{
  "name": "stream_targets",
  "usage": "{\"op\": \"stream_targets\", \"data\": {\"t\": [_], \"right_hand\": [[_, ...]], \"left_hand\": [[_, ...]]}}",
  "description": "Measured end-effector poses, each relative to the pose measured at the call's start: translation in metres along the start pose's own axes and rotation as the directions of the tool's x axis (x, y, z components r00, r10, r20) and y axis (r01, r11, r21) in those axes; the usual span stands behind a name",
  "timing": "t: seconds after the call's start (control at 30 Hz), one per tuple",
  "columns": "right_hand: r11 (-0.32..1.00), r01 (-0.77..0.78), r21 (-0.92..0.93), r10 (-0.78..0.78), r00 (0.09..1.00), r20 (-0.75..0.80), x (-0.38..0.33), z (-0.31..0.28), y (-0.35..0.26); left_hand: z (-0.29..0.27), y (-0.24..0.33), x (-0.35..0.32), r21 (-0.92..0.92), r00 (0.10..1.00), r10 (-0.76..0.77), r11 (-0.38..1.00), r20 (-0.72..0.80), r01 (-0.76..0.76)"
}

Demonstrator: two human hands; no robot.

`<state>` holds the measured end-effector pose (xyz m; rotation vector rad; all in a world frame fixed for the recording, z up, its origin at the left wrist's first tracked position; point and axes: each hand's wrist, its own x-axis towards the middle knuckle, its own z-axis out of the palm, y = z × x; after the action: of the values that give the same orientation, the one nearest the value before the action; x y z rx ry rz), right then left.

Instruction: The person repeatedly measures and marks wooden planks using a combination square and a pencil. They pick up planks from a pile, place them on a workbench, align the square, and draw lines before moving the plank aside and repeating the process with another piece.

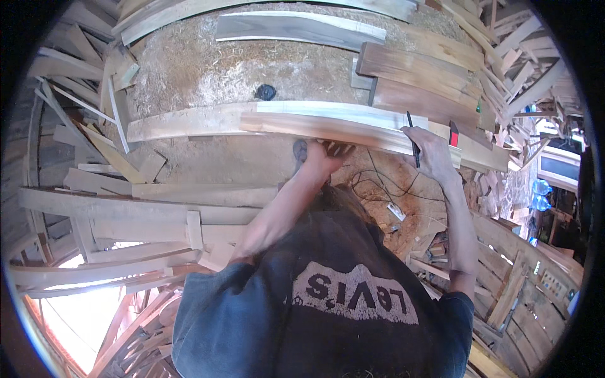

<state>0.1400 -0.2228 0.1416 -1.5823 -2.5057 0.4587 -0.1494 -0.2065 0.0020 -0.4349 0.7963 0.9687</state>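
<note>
In the head view, the right hand pinches a slim black pen-like tool at the brown plank near its right end. The plank lies alongside a pale board; the left hand curls at its near edge, grip unclear.

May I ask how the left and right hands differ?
The left hand is at the near edge of the brown board, toward its middle; the right hand is toward its right end. The right hand holds a slim black pen-like tool; the left hand shows none. Both are bare.
</note>
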Motion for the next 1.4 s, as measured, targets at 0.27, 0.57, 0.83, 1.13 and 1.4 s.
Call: {"op": "stream_targets", "data": {"t": [0.27,0.57,0.83,1.13,1.4], "right_hand": [[0.999,0.014,0.035,-0.009,0.987,-0.161,-0.001,0.059,0.067],[0.983,-0.177,0.038,0.179,0.983,-0.04,0.018,0.043,0.039],[0.791,-0.523,0.318,0.61,0.716,-0.339,-0.001,0.021,0.042],[-0.113,-0.51,0.853,0.992,-0.101,0.072,-0.009,0.085,0.073],[0.418,-0.71,0.567,0.881,0.162,-0.445,-0.002,0.115,0.084]], "left_hand": [[-0.057,0.104,-0.035,0.52,0.877,0.44,0.804,-0.194,-0.288],[-0.027,0.201,-0.015,0.743,0.739,0.543,0.28,0.399,-0.607],[-0.068,0.277,-0.007,0.793,0.817,0.123,0.198,0.563,-0.576],[0.099,0.206,0.025,0.519,0.79,-0.61,-0.696,-0.062,-0.496],[0.135,-0.013,0.112,0.694,0.561,-0.794,-0.268,0.234,-0.668]]}}
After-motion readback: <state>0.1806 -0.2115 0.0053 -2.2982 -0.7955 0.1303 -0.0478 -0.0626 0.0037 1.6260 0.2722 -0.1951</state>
